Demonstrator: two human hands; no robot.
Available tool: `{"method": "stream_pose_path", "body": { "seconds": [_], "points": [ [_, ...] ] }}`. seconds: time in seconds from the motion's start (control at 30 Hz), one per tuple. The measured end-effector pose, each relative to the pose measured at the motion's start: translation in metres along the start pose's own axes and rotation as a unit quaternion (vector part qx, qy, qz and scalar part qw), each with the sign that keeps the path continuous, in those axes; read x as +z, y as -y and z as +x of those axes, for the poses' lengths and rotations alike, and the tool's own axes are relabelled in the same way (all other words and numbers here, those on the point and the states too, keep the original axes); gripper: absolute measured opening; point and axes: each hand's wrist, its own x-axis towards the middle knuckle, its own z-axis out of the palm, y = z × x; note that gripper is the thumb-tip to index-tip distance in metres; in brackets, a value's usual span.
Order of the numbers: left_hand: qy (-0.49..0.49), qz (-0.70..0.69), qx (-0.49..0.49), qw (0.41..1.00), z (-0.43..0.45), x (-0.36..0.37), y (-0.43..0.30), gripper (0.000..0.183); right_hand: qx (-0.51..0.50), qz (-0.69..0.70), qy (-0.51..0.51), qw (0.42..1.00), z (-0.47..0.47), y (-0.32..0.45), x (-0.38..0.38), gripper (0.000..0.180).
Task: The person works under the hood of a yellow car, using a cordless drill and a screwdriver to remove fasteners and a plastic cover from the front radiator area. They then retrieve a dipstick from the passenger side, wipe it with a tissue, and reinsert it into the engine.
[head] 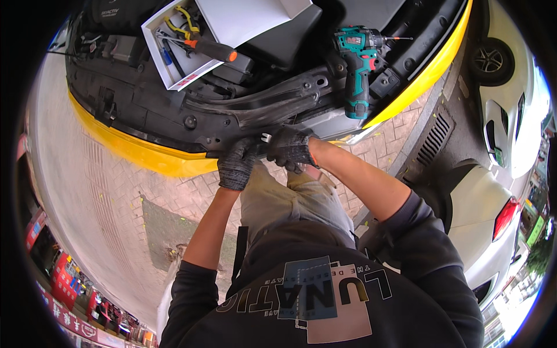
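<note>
Both my hands wear dark knit gloves and meet at the front edge of a yellow car's open engine bay. My left hand (237, 164) rests at the black plastic radiator cover (163, 122); its fingertips are partly hidden against the dark trim. My right hand (290, 148) is curled just beside it, with the metal forked end of a small tool (266, 138) showing at its fingers. The rest of that tool is hidden by the glove. A teal and black cordless drill (357, 71) with a long bit lies on the engine bay to the right of my hands.
Ahead, a white cardboard box (163, 71) on the engine bay holds a screwdriver (213, 50), yellow-handled pliers (185, 24) and other tools. The yellow bumper edge (143, 152) curves before me. White cars (478, 209) stand at the right, by a drain grate (433, 135).
</note>
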Motion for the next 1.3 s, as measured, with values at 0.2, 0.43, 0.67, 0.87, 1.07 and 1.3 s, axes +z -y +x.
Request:
{"method": "stream_pose_path", "body": {
  "seconds": [0.2, 0.43, 0.67, 0.87, 1.07, 1.3],
  "points": [
    [0.017, 0.016, -0.069, 0.997, -0.003, 0.0, -0.013, 0.027, -0.028, -0.162, -0.087, 0.983, -0.004, 0.005, 0.01, 0.066],
    [0.115, 0.175, -0.075, 0.975, 0.013, -0.006, -0.026, 0.036, -0.033, -0.243, -0.114, 0.963, -0.008, 0.012, 0.011, 0.053],
    [0.166, 0.247, -0.137, 0.945, 0.022, -0.003, -0.042, 0.04, -0.246, -0.409, -0.129, 0.869, 0.033, -0.024, -0.025, 0.036],
    [0.099, 0.178, -0.133, 0.97, 0.017, 0.008, -0.028, 0.044, -0.238, -0.623, -0.2, 0.718, 0.044, -0.05, -0.038, 0.029],
    [0.072, 0.134, -0.056, 0.987, 0.015, 0.01, -0.01, 0.033, -0.316, -0.63, -0.267, 0.657, 0.027, -0.056, -0.023, 0.027],
    [0.055, 0.097, -0.092, 0.99, 0.015, 0.008, -0.028, 0.043, -0.195, -0.624, -0.281, 0.702, 0.011, -0.045, 0.001, 0.035]
  ]
}}
